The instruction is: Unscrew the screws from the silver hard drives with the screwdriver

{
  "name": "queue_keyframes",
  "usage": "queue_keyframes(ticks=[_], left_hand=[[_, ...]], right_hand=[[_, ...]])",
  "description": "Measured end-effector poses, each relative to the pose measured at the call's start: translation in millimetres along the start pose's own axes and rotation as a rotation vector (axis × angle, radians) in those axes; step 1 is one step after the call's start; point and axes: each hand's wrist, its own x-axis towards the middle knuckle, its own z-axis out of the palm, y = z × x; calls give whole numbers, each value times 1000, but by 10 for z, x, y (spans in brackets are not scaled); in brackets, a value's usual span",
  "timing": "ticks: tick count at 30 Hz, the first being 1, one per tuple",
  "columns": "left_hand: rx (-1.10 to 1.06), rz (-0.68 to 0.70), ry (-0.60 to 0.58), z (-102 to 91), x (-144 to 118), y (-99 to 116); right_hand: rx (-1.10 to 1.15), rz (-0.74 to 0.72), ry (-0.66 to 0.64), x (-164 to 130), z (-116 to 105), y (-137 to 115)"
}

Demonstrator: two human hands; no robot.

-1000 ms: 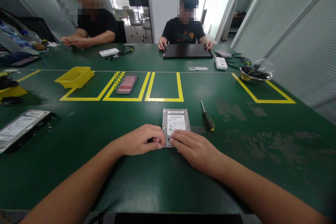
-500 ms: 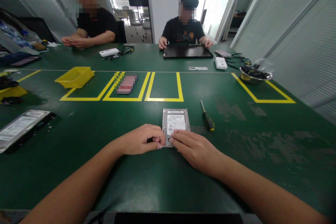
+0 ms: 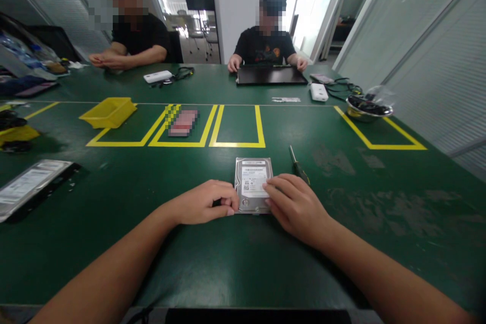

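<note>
Green table [image 3: 205, 268], yellow tape outlines [image 3: 237, 145] on it. I see a yellow bin [image 3: 102, 122] overlapping tape, left; pinkish item [image 3: 183, 123] inside the next outline, pixelated. Metal bowl [image 3: 365, 115] of dark stuff, far right. Across from me: two people in black, the right one [image 3: 261, 45] gripping a black panel [image 3: 271, 75], the left one [image 3: 140, 33] leaning forearms on the table. White box [image 3: 319, 92] near the panel, another [image 3: 157, 76] farther left, cables [image 3: 185, 72] beside it.

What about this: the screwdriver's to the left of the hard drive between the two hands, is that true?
Not quite: the head view shows the screwdriver to the right of the hard drive. The hard drive is indeed between the left hand and the right hand.
</note>
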Motion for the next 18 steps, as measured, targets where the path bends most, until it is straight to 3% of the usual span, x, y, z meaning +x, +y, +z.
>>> queue_keyframes(ticks=[8,18], left_hand=[[16,-8,2,0,-4,-6],[25,4,6,0,-18,7]], right_hand=[[-352,423,-202,-20,-96,228],[-511,610,-452,-21,-112,333]])
